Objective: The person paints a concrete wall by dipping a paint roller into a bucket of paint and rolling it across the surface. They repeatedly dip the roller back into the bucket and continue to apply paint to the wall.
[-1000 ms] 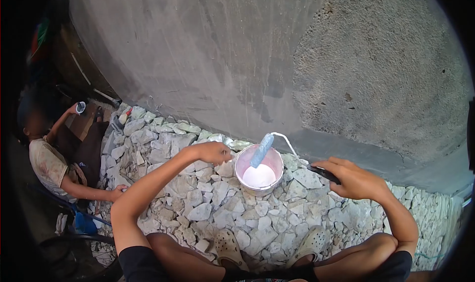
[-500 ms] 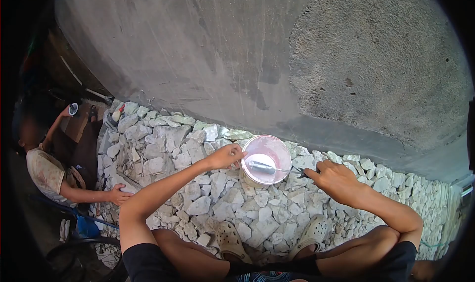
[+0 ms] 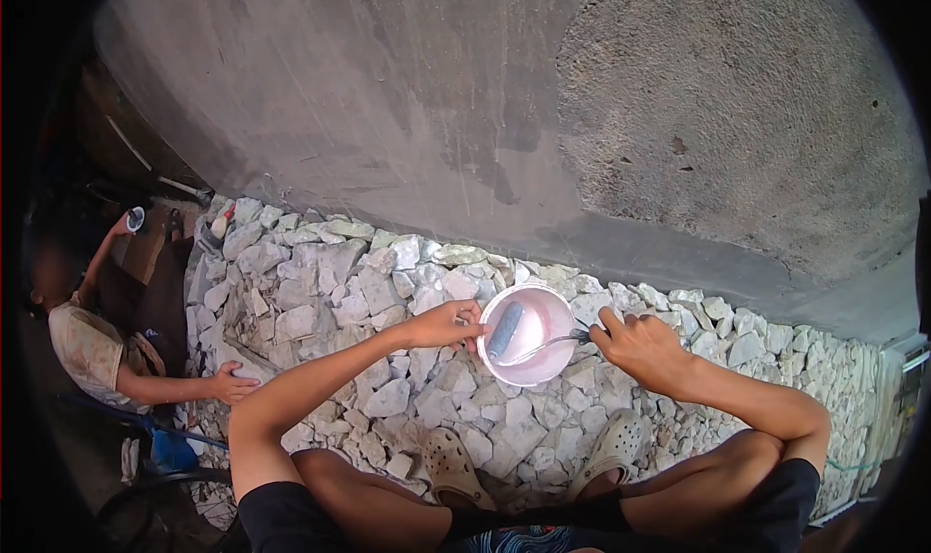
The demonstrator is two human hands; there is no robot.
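Observation:
A white bucket (image 3: 561, 369) with pinkish, wet inner walls and a pale liquid at its bottom stands over the stones between my feet and the wall. At its left rim, my left hand (image 3: 451, 324) is closed with the fingertips on the edge. My right hand (image 3: 642, 351) is wrapped round the dark handle of a paint roller (image 3: 504, 331), just right of the bucket. The roller's wire frame reaches in over the rim, and its grey sleeve lies slanted inside against the left part of the bucket.
Broken pale stones (image 3: 388, 398) cover the ground. A grey wall (image 3: 388, 97) rises ahead, smooth at left and rough at right. At far left a person (image 3: 92, 349) sits holding a small cup (image 3: 136, 220); a blue container (image 3: 173, 450) is below.
The roller has turned from lying nearly level to a steep slant within the bucket. The bucket appears lower in view and more tipped toward me. My right hand has shifted slightly.

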